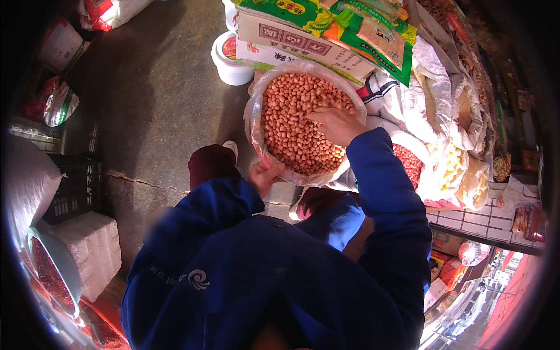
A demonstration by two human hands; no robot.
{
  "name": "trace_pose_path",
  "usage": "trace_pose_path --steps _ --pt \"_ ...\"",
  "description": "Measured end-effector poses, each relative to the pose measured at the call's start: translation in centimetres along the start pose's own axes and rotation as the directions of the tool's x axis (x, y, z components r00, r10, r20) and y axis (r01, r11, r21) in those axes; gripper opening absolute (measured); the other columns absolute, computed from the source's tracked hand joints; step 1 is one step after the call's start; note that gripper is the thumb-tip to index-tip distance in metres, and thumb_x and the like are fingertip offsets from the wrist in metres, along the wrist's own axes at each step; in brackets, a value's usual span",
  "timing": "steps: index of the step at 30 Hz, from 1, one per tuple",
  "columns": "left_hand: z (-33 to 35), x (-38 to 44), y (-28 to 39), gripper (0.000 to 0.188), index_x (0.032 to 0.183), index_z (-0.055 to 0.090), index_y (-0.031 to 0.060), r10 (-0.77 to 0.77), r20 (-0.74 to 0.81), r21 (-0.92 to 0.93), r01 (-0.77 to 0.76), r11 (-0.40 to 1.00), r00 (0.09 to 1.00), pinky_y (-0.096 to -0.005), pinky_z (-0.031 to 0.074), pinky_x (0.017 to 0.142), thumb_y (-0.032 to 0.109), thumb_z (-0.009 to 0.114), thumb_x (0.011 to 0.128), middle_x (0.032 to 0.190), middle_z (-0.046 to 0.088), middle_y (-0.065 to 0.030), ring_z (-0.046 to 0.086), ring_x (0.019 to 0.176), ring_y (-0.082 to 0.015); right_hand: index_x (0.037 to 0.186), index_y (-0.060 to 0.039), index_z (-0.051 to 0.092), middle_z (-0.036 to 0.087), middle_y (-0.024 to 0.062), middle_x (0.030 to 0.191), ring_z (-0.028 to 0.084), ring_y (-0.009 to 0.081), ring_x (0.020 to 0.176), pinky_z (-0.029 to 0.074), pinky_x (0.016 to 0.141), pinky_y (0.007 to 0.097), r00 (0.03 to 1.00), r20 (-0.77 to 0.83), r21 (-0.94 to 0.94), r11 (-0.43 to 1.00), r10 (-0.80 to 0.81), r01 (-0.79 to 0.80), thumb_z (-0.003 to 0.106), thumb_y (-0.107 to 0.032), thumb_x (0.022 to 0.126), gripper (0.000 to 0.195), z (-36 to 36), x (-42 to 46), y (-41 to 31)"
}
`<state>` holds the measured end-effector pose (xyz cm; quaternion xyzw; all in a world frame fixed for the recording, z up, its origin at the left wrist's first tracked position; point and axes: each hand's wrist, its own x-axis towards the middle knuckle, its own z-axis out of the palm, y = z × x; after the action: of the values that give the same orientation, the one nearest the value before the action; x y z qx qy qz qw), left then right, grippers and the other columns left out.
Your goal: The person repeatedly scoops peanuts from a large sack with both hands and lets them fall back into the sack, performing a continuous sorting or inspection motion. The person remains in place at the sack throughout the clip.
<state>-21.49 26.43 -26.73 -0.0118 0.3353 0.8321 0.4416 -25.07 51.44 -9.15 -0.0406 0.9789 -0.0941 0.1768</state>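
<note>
A large round sack lined with clear plastic (257, 131) stands before me, filled with reddish-skinned peanuts (288, 118). My left hand (265, 176) grips the plastic rim at the sack's near left edge, thumb on top. Over the right part of the peanuts is my right hand (334, 124), palm down, its fingertips touching or just above them. A few peanuts near those fingers look blurred. Whether anything lies under the right hand is hidden.
Beyond the sack stand cardboard boxes (302, 41) with green plastic packets (367, 39) on top. A white lidded bucket (232, 63) is left of them. Open sacks of red beans or peanuts (407, 164) and other dry goods crowd the right. A foam box (92, 253) and black crate (72, 188) stand left.
</note>
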Motion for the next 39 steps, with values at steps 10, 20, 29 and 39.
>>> trace_pose_path --steps 10,20,29,39 --pt "-0.1 0.1 -0.1 0.010 0.102 0.064 0.0033 -0.018 -0.011 -0.004 0.018 1.000 1.000 -0.0392 0.058 0.082 0.009 0.063 0.094 0.102 0.070 -0.0095 0.069 0.092 -0.0218 0.091 -0.0020 0.064 0.067 0.0201 0.089 0.065 0.0403 0.087 0.049 0.078 0.0488 0.899 0.438 0.318 0.932 0.020 -0.175 0.051 -0.025 0.094 0.027 7.4 -4.6 -1.7" --pt "1.3 -0.7 1.3 0.018 0.110 0.064 0.0014 -0.025 0.003 0.014 0.025 1.000 1.000 -0.0389 0.056 0.087 0.010 0.063 0.095 0.105 0.070 -0.0096 0.068 0.097 -0.0219 0.110 -0.0093 0.069 0.067 0.0178 0.115 0.064 0.0308 0.109 0.051 0.092 0.0457 0.886 0.441 -0.087 0.989 0.143 -0.116 0.050 -0.028 0.091 0.033 16.6 -1.6 1.5" --pt "0.6 -0.5 1.3 0.027 0.119 0.061 -0.0023 -0.060 -0.010 0.067 0.061 0.996 0.998 -0.0378 0.054 0.089 0.010 0.062 0.095 0.110 0.069 -0.0127 0.068 0.098 -0.0228 0.112 -0.0120 0.073 0.071 0.0123 0.111 0.069 0.0258 0.102 0.053 0.093 0.0375 0.864 0.330 -0.247 0.918 0.381 -0.311 0.057 -0.016 0.085 0.032 11.0 -2.4 -1.0" --pt "0.8 -0.5 1.3 0.031 0.122 0.059 -0.0039 -0.037 -0.043 0.057 0.039 0.998 0.998 -0.0388 0.054 0.092 0.008 0.063 0.094 0.114 0.068 -0.0131 0.067 0.102 -0.0238 0.109 -0.0076 0.074 0.071 0.0131 0.109 0.069 0.0284 0.102 0.054 0.091 0.0390 0.971 -0.078 -0.126 0.964 0.227 -0.236 0.057 -0.013 0.085 0.030 12.2 -4.4 -0.1"
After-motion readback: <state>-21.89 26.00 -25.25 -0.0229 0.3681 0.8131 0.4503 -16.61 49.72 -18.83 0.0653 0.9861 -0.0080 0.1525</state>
